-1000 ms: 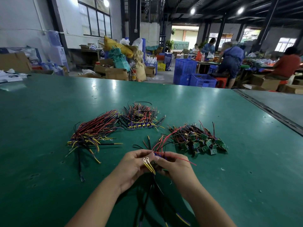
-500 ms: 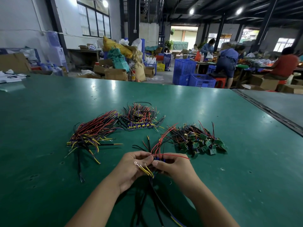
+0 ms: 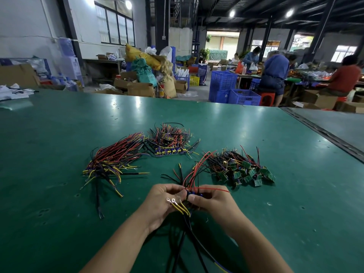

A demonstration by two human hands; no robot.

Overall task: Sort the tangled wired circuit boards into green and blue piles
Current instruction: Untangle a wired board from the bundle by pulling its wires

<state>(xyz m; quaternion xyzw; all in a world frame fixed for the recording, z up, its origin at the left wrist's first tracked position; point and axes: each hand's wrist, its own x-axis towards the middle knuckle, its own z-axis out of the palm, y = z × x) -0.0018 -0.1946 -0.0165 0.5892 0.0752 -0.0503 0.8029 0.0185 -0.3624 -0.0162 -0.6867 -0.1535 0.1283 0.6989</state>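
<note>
Both hands hold one small bunch of wired blue boards (image 3: 194, 194) just above the green table (image 3: 59, 194). My left hand (image 3: 163, 203) grips it from the left, with yellow ring-terminal wires (image 3: 177, 204) lying across its fingers. My right hand (image 3: 213, 201) pinches the bunch from the right; a red wire (image 3: 212, 189) runs over its knuckles. Black leads hang down between my wrists. A pile of green boards with wires (image 3: 242, 170) lies to the right. A pile of blue boards with wires (image 3: 169, 141) lies further back. A long-wired bundle (image 3: 114, 160) lies to the left.
A seam (image 3: 323, 133) divides this table from a grey table on the right. Beyond the far edge stand blue crates (image 3: 222, 85), cardboard boxes and sacks. People work at benches at the back right. White paper (image 3: 11, 93) lies at the far left.
The yellow ring-terminal wires have swung from upright to lying leftward over my left hand's fingers. The red wires have risen and one now lies across my right hand. Both hands stay in place.
</note>
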